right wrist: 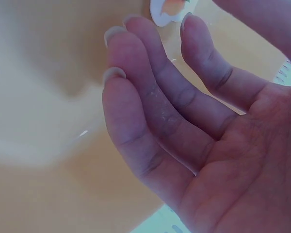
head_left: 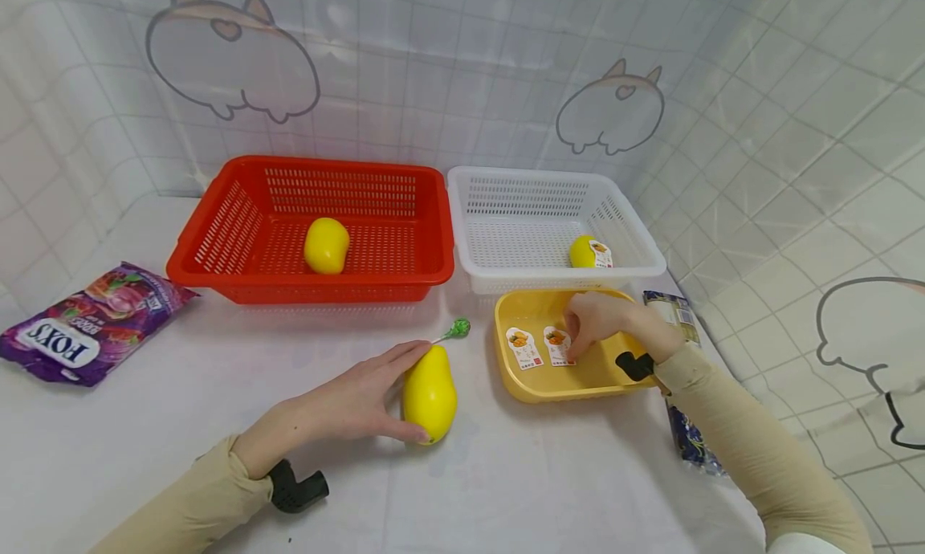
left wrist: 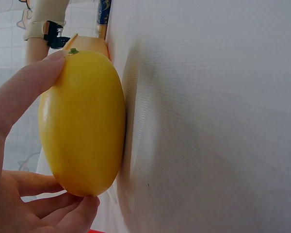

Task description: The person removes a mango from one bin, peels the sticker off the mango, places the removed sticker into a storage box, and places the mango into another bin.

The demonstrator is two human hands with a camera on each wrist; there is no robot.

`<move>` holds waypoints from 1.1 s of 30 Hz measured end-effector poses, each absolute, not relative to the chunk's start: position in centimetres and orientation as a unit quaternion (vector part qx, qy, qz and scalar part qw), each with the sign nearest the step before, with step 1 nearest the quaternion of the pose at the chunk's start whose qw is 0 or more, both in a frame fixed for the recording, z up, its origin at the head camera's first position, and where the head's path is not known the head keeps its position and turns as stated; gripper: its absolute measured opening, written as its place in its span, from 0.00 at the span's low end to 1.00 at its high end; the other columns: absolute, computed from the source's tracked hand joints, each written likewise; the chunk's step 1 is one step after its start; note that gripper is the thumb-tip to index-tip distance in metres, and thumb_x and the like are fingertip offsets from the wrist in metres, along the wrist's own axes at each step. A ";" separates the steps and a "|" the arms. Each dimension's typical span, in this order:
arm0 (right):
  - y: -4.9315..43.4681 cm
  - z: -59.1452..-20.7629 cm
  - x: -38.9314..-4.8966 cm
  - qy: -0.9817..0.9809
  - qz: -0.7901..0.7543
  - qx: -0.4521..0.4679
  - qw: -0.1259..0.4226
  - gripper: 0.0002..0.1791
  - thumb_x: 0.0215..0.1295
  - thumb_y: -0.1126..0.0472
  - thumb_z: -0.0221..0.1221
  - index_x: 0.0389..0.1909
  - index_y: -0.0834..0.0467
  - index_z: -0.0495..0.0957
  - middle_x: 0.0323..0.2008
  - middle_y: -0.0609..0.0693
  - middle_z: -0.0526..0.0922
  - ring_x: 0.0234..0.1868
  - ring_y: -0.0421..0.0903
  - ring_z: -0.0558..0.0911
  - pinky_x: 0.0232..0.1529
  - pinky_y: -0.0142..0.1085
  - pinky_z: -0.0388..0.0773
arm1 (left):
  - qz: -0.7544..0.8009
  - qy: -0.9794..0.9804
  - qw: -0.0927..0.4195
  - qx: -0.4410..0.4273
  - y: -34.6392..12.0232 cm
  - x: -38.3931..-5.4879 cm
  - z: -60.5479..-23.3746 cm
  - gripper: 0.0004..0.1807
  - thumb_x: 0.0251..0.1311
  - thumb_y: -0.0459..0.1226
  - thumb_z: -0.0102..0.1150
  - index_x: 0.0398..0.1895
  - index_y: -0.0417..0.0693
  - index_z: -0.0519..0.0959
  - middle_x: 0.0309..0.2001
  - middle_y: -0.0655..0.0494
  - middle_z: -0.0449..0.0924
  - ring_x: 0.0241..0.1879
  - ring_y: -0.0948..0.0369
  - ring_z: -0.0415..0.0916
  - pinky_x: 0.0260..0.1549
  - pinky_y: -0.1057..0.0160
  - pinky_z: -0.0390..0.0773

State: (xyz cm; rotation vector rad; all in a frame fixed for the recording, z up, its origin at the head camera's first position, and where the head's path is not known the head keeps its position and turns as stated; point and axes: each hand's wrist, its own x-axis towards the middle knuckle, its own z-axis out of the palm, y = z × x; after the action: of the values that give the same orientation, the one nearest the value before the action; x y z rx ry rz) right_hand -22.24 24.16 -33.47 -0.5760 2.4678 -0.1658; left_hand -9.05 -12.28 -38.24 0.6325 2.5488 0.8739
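My left hand (head_left: 347,397) grips a yellow mango (head_left: 429,393) on the table, thumb at its near end and fingers at its far end. The left wrist view shows a small green mark at the thumb end of this mango (left wrist: 85,121). My right hand (head_left: 603,321) reaches down into a yellow plastic bin (head_left: 506,381). Two labels with mango pictures lie there, a left label (head_left: 522,348) and a right label (head_left: 558,345); the fingertips come close beside the right one. Loosely bent, the right fingers (right wrist: 131,111) have nothing between them in the right wrist view.
Behind stand a red basket (head_left: 332,291) with a mango (head_left: 327,246) and a white basket (head_left: 499,283) with a labelled mango (head_left: 582,251). A green-wrapped lollipop (head_left: 458,327) lies beyond the left hand. Purple bag (head_left: 61,341) at left; dark blue packet (head_left: 686,433) under the right forearm.
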 end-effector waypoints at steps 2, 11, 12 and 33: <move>24.2 -33.3 -22.2 0.928 -0.068 -0.221 0.293 0.19 0.48 0.52 0.77 0.24 0.56 0.76 0.22 0.45 0.74 0.28 0.42 0.72 0.30 0.32 0.64 | 0.310 0.905 0.184 0.225 -12.3 -9.0 -38.2 0.64 0.41 0.66 0.73 0.80 0.55 0.53 0.78 0.55 0.53 0.74 0.51 0.58 0.70 0.42 0.64; 24.6 -32.9 -21.7 0.931 -0.081 -0.222 0.280 0.20 0.48 0.51 0.78 0.28 0.57 0.77 0.26 0.46 0.75 0.32 0.44 0.72 0.35 0.34 0.67 | 0.308 0.905 0.189 0.222 -12.2 -9.0 -38.2 0.64 0.41 0.65 0.74 0.80 0.55 0.53 0.78 0.55 0.53 0.74 0.52 0.58 0.69 0.42 0.64; 24.6 -32.9 -21.7 0.930 -0.084 -0.225 0.277 0.20 0.48 0.51 0.78 0.29 0.57 0.77 0.26 0.46 0.75 0.32 0.44 0.72 0.35 0.34 0.68 | 0.308 0.905 0.190 0.221 -12.2 -9.0 -38.2 0.64 0.41 0.65 0.74 0.80 0.55 0.53 0.78 0.55 0.53 0.74 0.52 0.58 0.69 0.42 0.65; 23.9 -30.6 -19.0 0.931 -0.125 -0.259 0.225 0.22 0.55 0.54 0.74 0.43 0.63 0.78 0.30 0.48 0.81 0.31 0.43 0.76 0.35 0.35 0.76 | 0.315 0.903 0.190 0.221 -12.2 -9.1 -38.4 0.64 0.41 0.66 0.73 0.80 0.55 0.53 0.78 0.57 0.53 0.74 0.53 0.57 0.69 0.43 0.65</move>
State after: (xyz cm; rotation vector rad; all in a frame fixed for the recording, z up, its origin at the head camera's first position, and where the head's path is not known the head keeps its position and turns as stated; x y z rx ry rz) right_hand -19.04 23.89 -30.56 -0.7142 2.5691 -0.3444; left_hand -9.14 -12.24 -38.42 0.6214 2.5382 0.8852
